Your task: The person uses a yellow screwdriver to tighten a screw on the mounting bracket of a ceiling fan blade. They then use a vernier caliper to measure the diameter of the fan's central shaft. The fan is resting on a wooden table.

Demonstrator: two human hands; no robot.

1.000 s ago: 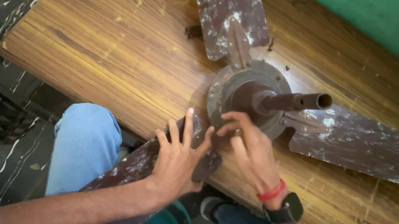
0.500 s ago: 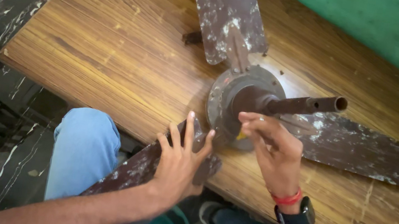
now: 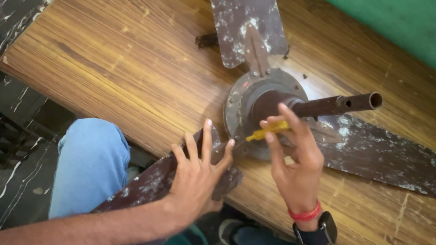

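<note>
Beside the fan hub: left hand flat on near blade, right hand now pinching yellow screwdriver, risen from hub's edge.

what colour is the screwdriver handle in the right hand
Yellow; the screwdriver handle in the right hand shows in the head view.

the left hand lies flat, palm down, fingers spread. the right hand is raised, fingers pinched, wrist bent back.
</note>
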